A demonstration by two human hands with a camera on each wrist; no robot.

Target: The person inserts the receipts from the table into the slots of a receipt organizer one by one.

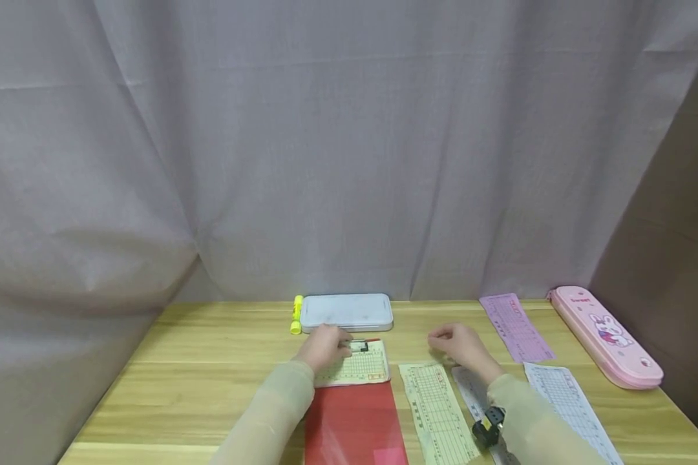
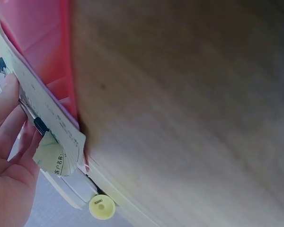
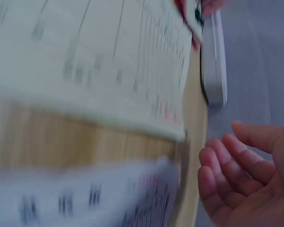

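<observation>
A red folder [image 1: 351, 420] lies before me, with a small stack of printed slips [image 1: 355, 371] under the metal clip [image 1: 359, 347] at its far end. My left hand [image 1: 321, 349] pinches that clip, thumb on one side and fingers on the other in the left wrist view. One corner of the slips [image 2: 49, 153] curls up beside the clip. To the right, my right hand [image 1: 464, 347] hovers past the far end of a pale yellow slip [image 1: 436, 407]. Its fingers are loosely bent and hold nothing, as the right wrist view shows.
Behind the folder stand a white flat case [image 1: 347, 311] and a yellow glue stick [image 1: 296, 315]. A whitish slip [image 1: 470, 391] lies partly under my right forearm. Farther right are a bluish-white slip [image 1: 570, 403], a purple slip [image 1: 516, 327] and a pink pencil case [image 1: 607, 339].
</observation>
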